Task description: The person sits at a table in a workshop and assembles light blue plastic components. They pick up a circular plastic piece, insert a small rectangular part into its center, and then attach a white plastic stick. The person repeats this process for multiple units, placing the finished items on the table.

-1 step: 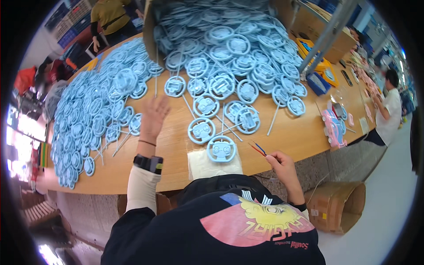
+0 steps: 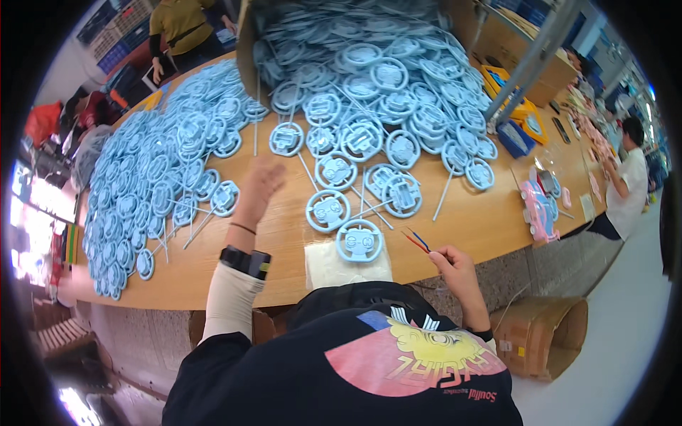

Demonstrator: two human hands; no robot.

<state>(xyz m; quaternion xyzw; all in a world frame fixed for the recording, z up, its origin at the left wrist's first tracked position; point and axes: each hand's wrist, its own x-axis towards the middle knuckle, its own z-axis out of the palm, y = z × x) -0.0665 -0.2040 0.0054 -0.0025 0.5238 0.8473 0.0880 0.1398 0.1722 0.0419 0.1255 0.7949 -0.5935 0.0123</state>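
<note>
My left hand (image 2: 261,186) hovers over the table, slightly blurred, its fingers extended and nothing in it. It is between a heap of light blue toy steering wheels (image 2: 131,188) on the left and the loose wheels in the middle. My right hand (image 2: 456,268) is closed on a thin pair of red and blue pointed sticks (image 2: 418,241); whether they are joined I cannot tell. Straight ahead of me, one blue toy steering wheel (image 2: 359,241) lies face up on a whitish cloth or sheet (image 2: 328,266). Several more wheels, some with long thin stems, lie just beyond it.
A large cardboard box (image 2: 249,53) at the back spills blue wheels onto the wooden table (image 2: 284,245). A metal post (image 2: 529,64), a blue bin (image 2: 514,138) and a pink toy car (image 2: 538,206) are to the right. Other people sit or stand around.
My left hand has shifted right and a little lower, its fingers now pointing more to the right. My right hand still holds the red and blue sticks.
</note>
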